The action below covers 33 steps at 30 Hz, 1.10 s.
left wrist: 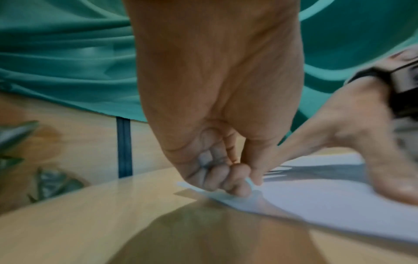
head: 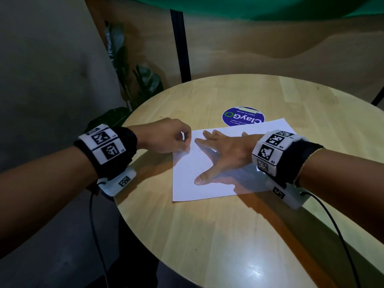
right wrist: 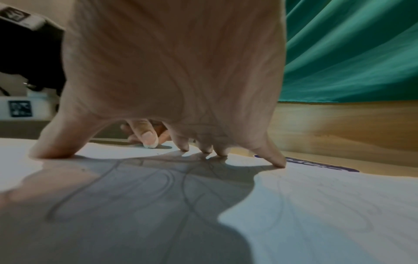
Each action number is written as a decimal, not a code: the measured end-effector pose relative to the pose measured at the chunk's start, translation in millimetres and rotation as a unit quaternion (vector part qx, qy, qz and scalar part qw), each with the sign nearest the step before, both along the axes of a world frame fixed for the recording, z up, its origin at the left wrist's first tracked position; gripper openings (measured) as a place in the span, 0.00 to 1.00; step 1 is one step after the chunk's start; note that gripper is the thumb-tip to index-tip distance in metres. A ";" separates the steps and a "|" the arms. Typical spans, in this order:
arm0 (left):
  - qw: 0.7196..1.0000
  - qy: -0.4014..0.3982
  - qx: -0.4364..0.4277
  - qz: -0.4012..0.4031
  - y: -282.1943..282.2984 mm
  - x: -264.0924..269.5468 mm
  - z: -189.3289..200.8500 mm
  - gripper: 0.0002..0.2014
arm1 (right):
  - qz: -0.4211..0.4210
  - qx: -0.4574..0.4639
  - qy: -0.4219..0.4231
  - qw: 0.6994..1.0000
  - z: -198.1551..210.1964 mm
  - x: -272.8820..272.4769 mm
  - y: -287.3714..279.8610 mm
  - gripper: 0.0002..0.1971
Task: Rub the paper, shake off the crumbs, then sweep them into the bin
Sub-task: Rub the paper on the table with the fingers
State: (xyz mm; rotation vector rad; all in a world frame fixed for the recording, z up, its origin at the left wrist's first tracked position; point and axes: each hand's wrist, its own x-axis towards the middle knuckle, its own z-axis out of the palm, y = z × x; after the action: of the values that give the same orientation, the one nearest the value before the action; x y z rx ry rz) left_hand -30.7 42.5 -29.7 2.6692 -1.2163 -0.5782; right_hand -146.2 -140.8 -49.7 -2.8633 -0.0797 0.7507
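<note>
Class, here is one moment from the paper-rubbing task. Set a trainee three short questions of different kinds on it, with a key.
1. True or false: the right hand lies spread, fingertips on the white paper sheet.
2. Which hand pinches a small white object, probably an eraser, at the sheet's left edge? A left hand, B right hand.
3. Fill in: the sheet partly covers a round blue ___ on the wooden table.

Key: 1 true; 2 A; 3 sticker.
</note>
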 end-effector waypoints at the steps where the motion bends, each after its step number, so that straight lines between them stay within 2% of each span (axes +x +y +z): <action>1: 1.000 0.020 0.001 -0.010 -0.4 -2.7 -1.6 0.02 | 0.000 -0.001 0.000 1.000 -0.3 0.1 -0.3 0.63; 3: 0.993 0.106 0.028 -0.032 -2.7 -12.2 -3.0 0.02 | 0.000 0.002 0.002 1.000 -2.2 0.9 -1.0 0.63; 4: 0.991 0.123 0.037 -0.032 -2.8 -13.1 -2.0 0.03 | -0.002 0.004 0.002 1.000 -2.5 1.1 -1.3 0.64; 5: 0.994 0.102 0.036 -0.025 -2.2 -8.8 -0.9 0.03 | -0.004 0.004 0.002 1.000 -2.7 1.3 -1.6 0.64; 8: 0.999 -0.028 0.015 0.021 -1.1 6.3 0.9 0.05 | -0.002 -0.009 0.002 1.000 -1.2 0.1 -1.7 0.66; 9: 0.999 -0.034 0.005 0.017 -3.9 4.7 -0.5 0.06 | -0.006 -0.011 0.000 1.000 -1.7 0.5 -2.0 0.67; 13: 0.995 0.087 -0.033 -0.027 -24.6 -21.0 -10.3 0.05 | -0.029 0.008 -0.016 0.999 -6.4 0.8 -1.7 0.69; 14: 0.997 0.070 -0.026 -0.030 -27.2 -18.5 -10.9 0.05 | -0.032 0.005 -0.018 0.999 -6.9 0.6 -1.1 0.69; 17: 0.997 -0.072 0.022 0.009 -30.0 4.4 -2.6 0.07 | -0.035 -0.020 -0.020 0.999 -6.1 -1.8 0.7 0.71; 18: 0.995 -0.095 0.031 0.018 -30.8 9.0 -0.2 0.08 | -0.033 -0.023 -0.027 0.999 -6.2 -2.0 0.9 0.71; 19: 0.995 -0.090 0.030 0.014 -32.4 9.1 0.1 0.08 | -0.033 -0.021 -0.033 0.999 -6.5 -2.0 1.5 0.71; 22: 0.999 0.024 0.015 -0.031 -37.4 -4.0 -6.9 0.05 | -0.035 0.000 -0.026 0.999 -7.5 0.1 1.4 0.69; 23: 0.999 0.032 0.018 -0.031 -36.0 -4.7 -8.0 0.05 | -0.034 -0.003 -0.019 0.999 -7.5 0.7 1.1 0.70; 27: 0.994 -0.090 0.056 0.014 -27.8 14.6 3.1 0.08 | -0.033 -0.024 -0.013 0.999 -6.2 0.1 1.1 0.73; 28: 0.996 -0.079 0.049 0.012 -27.9 15.0 2.5 0.07 | -0.033 -0.023 -0.012 0.999 -6.4 0.0 1.1 0.73; 31: 0.999 0.039 0.026 -0.006 -29.0 4.8 -4.4 0.06 | -0.032 -0.021 -0.006 0.999 -7.2 1.6 -0.1 0.74; 33: 0.999 0.012 0.042 0.008 -24.6 10.3 -2.2 0.07 | -0.028 -0.026 -0.001 0.999 -7.0 2.8 -0.1 0.75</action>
State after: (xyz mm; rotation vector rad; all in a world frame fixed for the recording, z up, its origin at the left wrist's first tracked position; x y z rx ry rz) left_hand -20.4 17.9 -31.9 2.7307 -1.1879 -0.6711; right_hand -143.4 -140.9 -56.7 -2.9015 0.0192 0.7510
